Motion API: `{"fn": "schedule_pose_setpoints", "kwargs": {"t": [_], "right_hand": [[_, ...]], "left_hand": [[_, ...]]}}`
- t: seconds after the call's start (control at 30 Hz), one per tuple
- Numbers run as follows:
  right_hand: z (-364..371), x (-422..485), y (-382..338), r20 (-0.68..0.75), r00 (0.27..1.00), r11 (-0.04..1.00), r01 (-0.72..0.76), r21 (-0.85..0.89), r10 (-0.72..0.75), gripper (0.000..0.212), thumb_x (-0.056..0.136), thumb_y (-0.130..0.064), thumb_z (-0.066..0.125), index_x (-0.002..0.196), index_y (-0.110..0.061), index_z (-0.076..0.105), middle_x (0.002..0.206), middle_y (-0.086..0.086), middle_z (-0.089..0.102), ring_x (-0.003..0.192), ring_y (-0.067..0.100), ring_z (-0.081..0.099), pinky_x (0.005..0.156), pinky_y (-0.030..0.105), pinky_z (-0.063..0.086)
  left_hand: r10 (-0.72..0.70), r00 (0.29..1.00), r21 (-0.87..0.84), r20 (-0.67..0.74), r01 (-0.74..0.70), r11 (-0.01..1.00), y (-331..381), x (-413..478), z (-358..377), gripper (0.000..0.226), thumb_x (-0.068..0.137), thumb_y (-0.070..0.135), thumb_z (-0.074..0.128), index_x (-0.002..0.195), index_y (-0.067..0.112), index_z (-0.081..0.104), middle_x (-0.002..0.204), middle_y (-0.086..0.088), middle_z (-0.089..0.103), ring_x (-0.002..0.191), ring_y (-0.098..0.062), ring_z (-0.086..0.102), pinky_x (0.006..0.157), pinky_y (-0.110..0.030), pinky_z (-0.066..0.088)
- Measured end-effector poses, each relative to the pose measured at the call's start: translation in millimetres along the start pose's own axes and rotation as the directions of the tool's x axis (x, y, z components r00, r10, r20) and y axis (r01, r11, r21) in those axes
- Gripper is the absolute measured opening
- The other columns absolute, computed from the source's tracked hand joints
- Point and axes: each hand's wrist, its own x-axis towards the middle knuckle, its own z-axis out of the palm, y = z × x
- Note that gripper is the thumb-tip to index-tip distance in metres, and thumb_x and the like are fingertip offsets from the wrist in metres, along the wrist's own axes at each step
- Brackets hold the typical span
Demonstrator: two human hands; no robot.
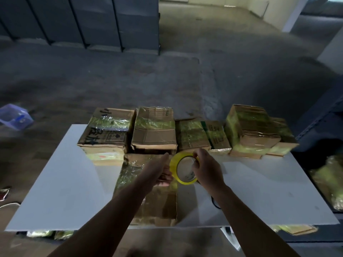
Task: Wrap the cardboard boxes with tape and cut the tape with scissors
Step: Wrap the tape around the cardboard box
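On the white table, the right hand grips a yellow tape roll above the near box. Left hand presses that box, fingers curled at its right edge. Taped boxes line the far edge.

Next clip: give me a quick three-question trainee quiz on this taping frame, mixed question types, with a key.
1. True or false: the right hand holds the yellow tape roll.
2. Where is the left hand? A) on the near cardboard box B) on the bare white table C) off the table
3. Fill in: the finished boxes stand in a row along the table's ___ edge.

Key: 1 true; 2 A; 3 far.
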Motion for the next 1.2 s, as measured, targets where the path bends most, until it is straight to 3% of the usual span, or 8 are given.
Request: {"fn": "schedule_pose_setpoints", "kwargs": {"t": [0.13, 0.4, 0.63, 0.77, 0.83, 0.93, 1.1, 1.2], "right_hand": [[2.7, 6.1, -23.0, -0.061, 0.997, 0.998, 0.053, -0.022, -0.055, 0.022, 0.077, -0.003, 0.062, 0.097, -0.012, 0.060, 0.091, 0.005, 0.065, 0.080, 0.028, 0.061, 0.059, 0.030, 0.039], [3.1, 14.8, -55.1, -0.141, 0.958, 0.968, 0.246, -0.039, -0.249, 0.019, 0.072, 0.000, 0.070, 0.089, -0.005, 0.064, 0.081, 0.009, 0.066, 0.069, 0.028, 0.061, 0.052, 0.029, 0.045], [6.1, 22.0, -59.6, -0.119, 0.968, 0.975, 0.216, -0.045, -0.220, 0.021, 0.073, 0.002, 0.069, 0.092, -0.005, 0.064, 0.085, 0.008, 0.067, 0.074, 0.027, 0.062, 0.056, 0.026, 0.040], [7.9, 26.1, -57.2, -0.082, 0.983, 0.987, 0.162, -0.014, -0.162, 0.017, 0.079, -0.005, 0.064, 0.095, -0.008, 0.062, 0.087, 0.006, 0.065, 0.077, 0.027, 0.059, 0.058, 0.033, 0.044], [8.4, 28.2, -55.4, -0.072, 0.988, 0.991, 0.135, 0.010, -0.134, 0.015, 0.082, -0.007, 0.062, 0.097, -0.010, 0.060, 0.087, 0.004, 0.065, 0.078, 0.026, 0.059, 0.059, 0.035, 0.044], [9.8, 29.4, -51.2, -0.050, 0.993, 0.993, 0.113, 0.041, -0.111, 0.015, 0.085, -0.011, 0.061, 0.100, -0.012, 0.058, 0.089, 0.003, 0.064, 0.078, 0.026, 0.060, 0.058, 0.032, 0.041], [11.7, 32.0, -44.2, 0.050, 0.998, 0.992, 0.018, 0.122, -0.024, 0.019, 0.092, -0.022, 0.058, 0.109, -0.015, 0.055, 0.097, 0.003, 0.066, 0.086, 0.026, 0.062, 0.066, 0.036, 0.049], [12.8, 36.0, -44.4, 0.198, 0.980, 0.980, -0.024, 0.196, -0.015, 0.016, 0.093, -0.026, 0.058, 0.107, -0.018, 0.055, 0.101, -0.001, 0.063, 0.089, 0.019, 0.060, 0.069, 0.034, 0.050]], "left_hand": [[-0.037, 0.999, -0.025, 0.031, 0.037, 0.999, 3.5, 1.6, -19.1, 0.045, 0.086, 0.054, 0.062, 0.079, 0.009, 0.062, 0.058, -0.003, 0.061, 0.055, -0.017, 0.062, 0.058, -0.029, 0.053], [-0.010, 0.999, -0.071, 0.051, 0.013, 0.997, 3.7, 2.4, -45.4, 0.042, 0.086, 0.034, 0.070, 0.099, -0.005, 0.063, 0.080, -0.016, 0.066, 0.059, -0.020, 0.066, 0.050, -0.025, 0.051], [-0.006, 0.993, -0.145, 0.115, 0.022, 0.989, 13.1, -2.5, -56.4, 0.014, 0.090, 0.007, 0.061, 0.095, -0.006, 0.063, 0.085, -0.023, 0.068, 0.064, -0.024, 0.069, 0.052, -0.026, 0.055], [0.155, 0.987, -0.060, 0.035, -0.153, 0.986, 14.1, -4.8, -53.6, 0.018, 0.089, 0.005, 0.060, 0.105, 0.014, 0.058, 0.084, -0.014, 0.065, 0.063, -0.019, 0.064, 0.049, -0.024, 0.053], [0.367, 0.928, 0.145, -0.062, -0.355, 0.924, 11.9, -2.6, -52.7, 0.025, 0.086, 0.008, 0.065, 0.108, 0.020, 0.061, 0.085, -0.004, 0.067, 0.065, -0.011, 0.064, 0.051, -0.021, 0.052], [0.656, 0.753, 0.451, -0.045, -0.571, 0.686, 9.1, 0.6, -54.5, 0.016, 0.087, 0.016, 0.067, 0.102, 0.014, 0.072, 0.093, 0.006, 0.065, 0.077, -0.001, 0.060, 0.063, -0.003, 0.042], [0.761, 0.646, 0.548, 0.063, -0.660, 0.515, 8.3, -0.5, -61.7, 0.017, 0.089, 0.020, 0.066, 0.104, 0.014, 0.071, 0.100, 0.004, 0.068, 0.088, -0.008, 0.064, 0.075, -0.021, 0.051], [0.726, 0.680, 0.568, 0.107, -0.641, 0.517, 12.9, 0.3, -67.5, 0.017, 0.086, 0.016, 0.070, 0.103, 0.013, 0.071, 0.097, 0.004, 0.068, 0.087, -0.007, 0.063, 0.073, -0.014, 0.048]]}}
